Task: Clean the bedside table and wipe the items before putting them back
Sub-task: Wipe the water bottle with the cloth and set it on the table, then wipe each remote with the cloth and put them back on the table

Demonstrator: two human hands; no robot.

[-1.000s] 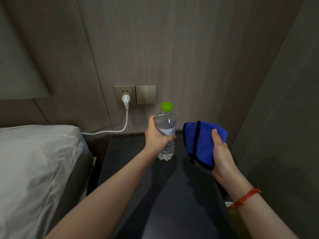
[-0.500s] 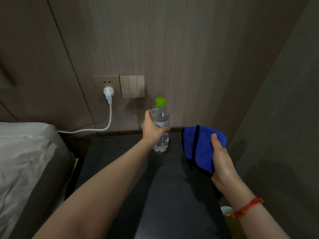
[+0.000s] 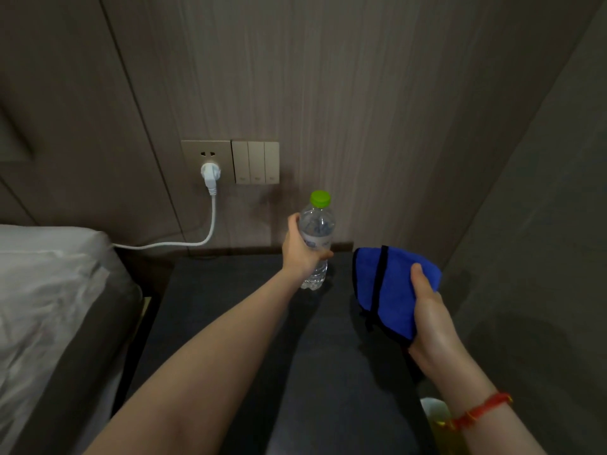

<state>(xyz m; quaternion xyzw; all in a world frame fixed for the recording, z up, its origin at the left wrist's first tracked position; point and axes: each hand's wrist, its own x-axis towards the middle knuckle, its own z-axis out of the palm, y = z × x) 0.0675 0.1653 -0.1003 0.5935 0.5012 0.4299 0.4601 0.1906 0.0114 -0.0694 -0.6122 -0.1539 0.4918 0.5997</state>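
A clear water bottle (image 3: 317, 224) with a green cap stands upright near the back of the dark bedside table (image 3: 230, 310). My left hand (image 3: 302, 249) grips the bottle around its middle, and the bottle's base sits on or just above the tabletop. My right hand (image 3: 430, 323) holds a folded blue cloth (image 3: 387, 287) with a black edge above the right side of the table, thumb on top of the cloth.
A white plug and cable (image 3: 212, 205) run from the wall socket down toward the bed (image 3: 49, 290) at the left. Light switches (image 3: 255, 162) sit beside the socket. A wall closes the right side. A white and yellow object (image 3: 435, 413) shows under my right wrist.
My left hand has carried the bottle farther back and lower, toward the rear of the table. The right hand with the cloth has barely moved. My view shifted left.
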